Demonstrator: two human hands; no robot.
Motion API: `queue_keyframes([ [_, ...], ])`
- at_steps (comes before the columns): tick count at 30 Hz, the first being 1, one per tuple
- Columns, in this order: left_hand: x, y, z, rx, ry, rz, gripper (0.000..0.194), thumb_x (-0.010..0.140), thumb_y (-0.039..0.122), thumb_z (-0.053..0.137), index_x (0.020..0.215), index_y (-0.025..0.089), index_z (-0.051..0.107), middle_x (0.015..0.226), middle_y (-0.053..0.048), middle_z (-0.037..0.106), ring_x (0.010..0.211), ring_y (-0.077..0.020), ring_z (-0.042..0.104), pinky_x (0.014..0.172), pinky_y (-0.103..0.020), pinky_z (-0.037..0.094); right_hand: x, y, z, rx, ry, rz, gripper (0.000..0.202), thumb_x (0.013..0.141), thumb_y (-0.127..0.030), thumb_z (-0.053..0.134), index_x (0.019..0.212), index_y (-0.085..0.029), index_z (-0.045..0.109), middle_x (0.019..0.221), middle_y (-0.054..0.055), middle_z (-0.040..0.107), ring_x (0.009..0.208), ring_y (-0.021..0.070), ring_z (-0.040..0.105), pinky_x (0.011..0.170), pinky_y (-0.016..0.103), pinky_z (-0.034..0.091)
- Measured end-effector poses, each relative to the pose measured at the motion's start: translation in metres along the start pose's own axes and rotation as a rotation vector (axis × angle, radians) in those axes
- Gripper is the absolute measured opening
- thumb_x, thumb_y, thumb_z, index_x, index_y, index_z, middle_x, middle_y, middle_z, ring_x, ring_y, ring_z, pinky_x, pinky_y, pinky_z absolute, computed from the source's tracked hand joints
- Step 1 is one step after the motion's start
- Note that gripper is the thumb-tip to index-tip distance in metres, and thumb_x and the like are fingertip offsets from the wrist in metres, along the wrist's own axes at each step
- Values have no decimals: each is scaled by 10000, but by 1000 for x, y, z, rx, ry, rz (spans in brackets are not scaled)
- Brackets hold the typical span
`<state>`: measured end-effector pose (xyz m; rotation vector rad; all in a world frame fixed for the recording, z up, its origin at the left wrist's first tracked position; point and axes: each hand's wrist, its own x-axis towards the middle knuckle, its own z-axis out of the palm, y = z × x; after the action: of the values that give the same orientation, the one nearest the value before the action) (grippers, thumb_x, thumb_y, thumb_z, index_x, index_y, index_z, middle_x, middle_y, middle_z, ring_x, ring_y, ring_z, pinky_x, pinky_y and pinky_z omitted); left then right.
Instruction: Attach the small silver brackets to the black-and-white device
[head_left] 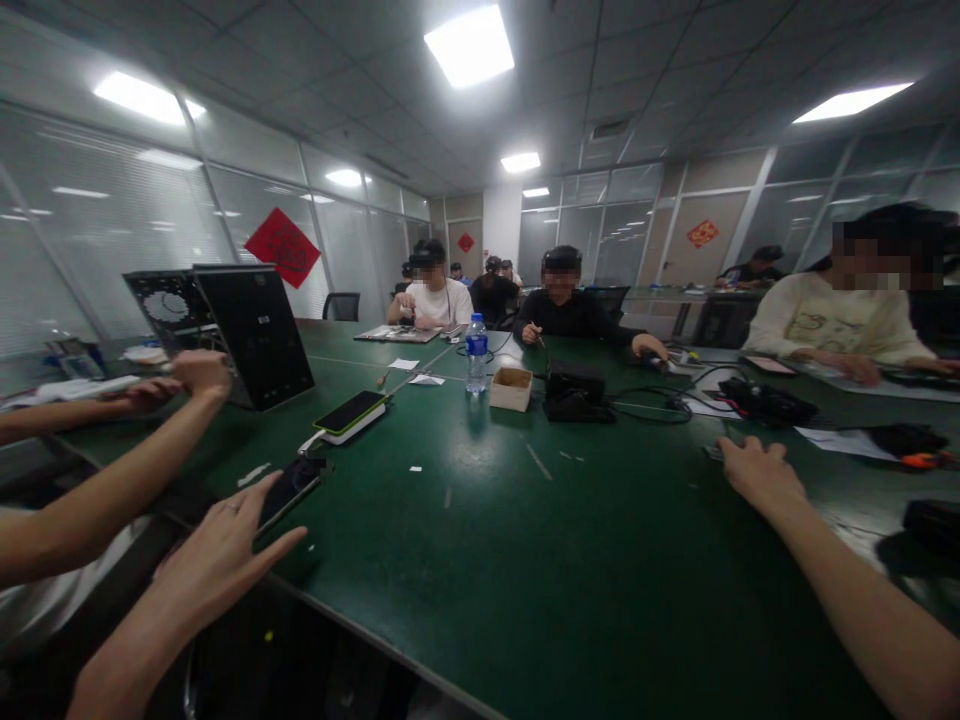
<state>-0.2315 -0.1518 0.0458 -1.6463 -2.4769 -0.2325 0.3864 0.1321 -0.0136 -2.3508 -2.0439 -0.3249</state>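
My left hand (pixel 225 545) is at the lower left, its fingers spread and nothing in its grasp. Just beyond its fingertips a dark phone (pixel 289 492) lies near the table's edge. On the right, my right hand (pixel 761 475) rests on the green table (pixel 525 540) with bent fingers closed at a small greyish thing that I cannot make out. Dark cables and a black device (pixel 769 400) lie just beyond it.
A second phone on a white box (pixel 351 418), a water bottle (pixel 476 355), a small open carton (pixel 511 388) and a black case (pixel 576 388) stand mid-table. At left, another person's forearms (pixel 112 490) reach near a black computer tower (pixel 255 335). People sit opposite and at right.
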Motion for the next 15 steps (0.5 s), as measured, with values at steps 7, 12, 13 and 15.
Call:
queue_keyframes([
  [7, 9, 42, -4, -72, 48, 127, 820, 698, 656, 364, 1351, 161, 420, 1319, -111, 519, 1233, -291, 465, 1078, -364, 340, 7, 2, 5, -33, 17, -3, 408, 913, -100, 281, 1217, -175, 542, 1145, 201, 488, 1046, 353, 486, 718, 361, 410],
  [12, 27, 104, -7, -222, -45, 399, 667, 742, 612, 437, 1340, 318, 454, 1354, -23, 505, 1223, -279, 486, 1053, -355, 386, 8, 1, 6, -29, 55, -4, 402, 901, -103, 353, 1241, -219, 531, 1148, 160, 501, 1062, 312, 488, 754, 346, 424],
  [13, 32, 106, -8, -224, -46, 393, 679, 737, 619, 434, 1348, 321, 445, 1359, -23, 502, 1219, -283, 489, 1050, -364, 388, 9, 1, 7, -30, 63, -7, 398, 901, -105, 357, 1240, -219, 531, 1143, 159, 506, 1059, 307, 490, 758, 347, 425],
  [15, 45, 89, -6, -195, -22, 317, 749, 719, 648, 400, 1378, 292, 407, 1365, -39, 498, 1217, -291, 493, 1048, -384, 386, 10, 2, 9, -32, 73, -12, 397, 900, -105, 353, 1235, -215, 534, 1140, 162, 511, 1053, 302, 492, 762, 352, 427],
])
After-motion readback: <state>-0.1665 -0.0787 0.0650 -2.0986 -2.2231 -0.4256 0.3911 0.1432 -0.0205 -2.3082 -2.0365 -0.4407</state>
